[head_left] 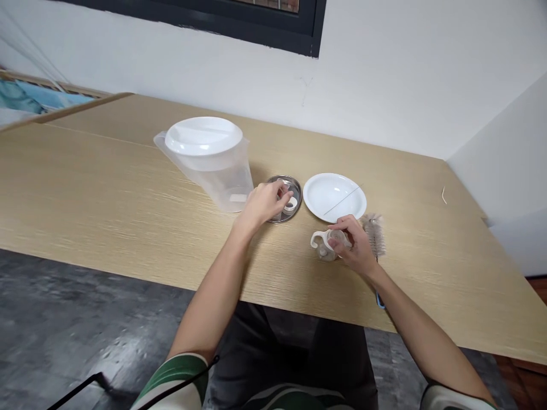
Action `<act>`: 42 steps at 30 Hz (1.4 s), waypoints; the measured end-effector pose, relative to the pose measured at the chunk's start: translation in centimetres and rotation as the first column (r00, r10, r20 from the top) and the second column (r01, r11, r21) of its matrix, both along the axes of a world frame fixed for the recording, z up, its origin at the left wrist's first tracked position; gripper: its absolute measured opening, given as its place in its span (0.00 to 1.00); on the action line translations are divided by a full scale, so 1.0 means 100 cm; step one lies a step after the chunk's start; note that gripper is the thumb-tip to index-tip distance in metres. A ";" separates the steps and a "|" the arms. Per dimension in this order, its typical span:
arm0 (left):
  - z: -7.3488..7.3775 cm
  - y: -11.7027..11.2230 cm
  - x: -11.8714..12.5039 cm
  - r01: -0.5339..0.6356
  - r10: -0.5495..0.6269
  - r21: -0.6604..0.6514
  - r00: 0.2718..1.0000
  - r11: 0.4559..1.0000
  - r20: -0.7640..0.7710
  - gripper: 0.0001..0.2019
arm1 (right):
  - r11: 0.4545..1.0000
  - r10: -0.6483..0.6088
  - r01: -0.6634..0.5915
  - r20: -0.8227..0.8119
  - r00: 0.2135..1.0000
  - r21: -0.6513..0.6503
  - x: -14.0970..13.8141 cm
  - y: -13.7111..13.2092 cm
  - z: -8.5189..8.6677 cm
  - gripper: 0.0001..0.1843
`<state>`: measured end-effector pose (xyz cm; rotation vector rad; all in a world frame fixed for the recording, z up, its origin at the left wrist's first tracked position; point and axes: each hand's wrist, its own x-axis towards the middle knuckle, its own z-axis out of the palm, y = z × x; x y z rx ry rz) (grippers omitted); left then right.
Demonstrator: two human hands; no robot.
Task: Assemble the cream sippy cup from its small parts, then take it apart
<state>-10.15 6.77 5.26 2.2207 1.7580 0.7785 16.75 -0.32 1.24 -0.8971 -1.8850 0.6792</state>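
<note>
Container [327, 252]: clear, near the front edge of the tabletop [427, 273], with 1 white handle [313, 237] curving out on its left; whether its base touches the wood, I cannot tell.
Right hand [356, 247]: fingers closed around the container from above and the right, gripping it.
Left hand [265, 202]: reaching over the metal tray, fingers bent down toward small pieces there; whether they grip 1 of them, I cannot tell.
Metal tray [299, 199]: round and shallow, between the pitcher and the bowl, partly hidden by the left hand.
White ring [294, 200]: on the tray, just beside the left fingertips.
Bowl [311, 200]: white, right of the tray and beyond the container, with 1 thin rod [341, 201] slanting across it.
Brush [375, 234]: pale bristles beside the right hand, blue loop at the near end, partly covered by the right wrist.
Pitcher [226, 188]: translucent, left of the tray, with a white lid [204, 136] on top.
</note>
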 end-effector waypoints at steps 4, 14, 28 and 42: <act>0.000 -0.001 -0.004 -0.015 0.007 -0.102 0.996 0.995 -0.085 0.12 | 1.000 0.014 -0.013 -0.009 1.000 0.005 -0.001 0.000 0.000 0.12; -0.010 0.002 0.008 -0.004 -0.042 -0.181 0.967 0.983 -0.251 0.19 | 1.000 0.021 -0.021 0.003 1.000 0.014 0.000 0.000 -0.003 0.13; -0.016 0.005 0.006 0.028 -0.033 -0.023 0.970 0.999 -0.242 0.19 | 0.992 0.016 -0.023 0.060 0.998 0.120 -0.001 -0.001 0.000 0.12; -0.026 0.007 0.012 0.032 -0.065 -0.102 0.938 0.994 -0.339 0.18 | 0.989 -0.032 0.004 0.184 0.982 0.151 -0.006 -0.007 0.007 0.11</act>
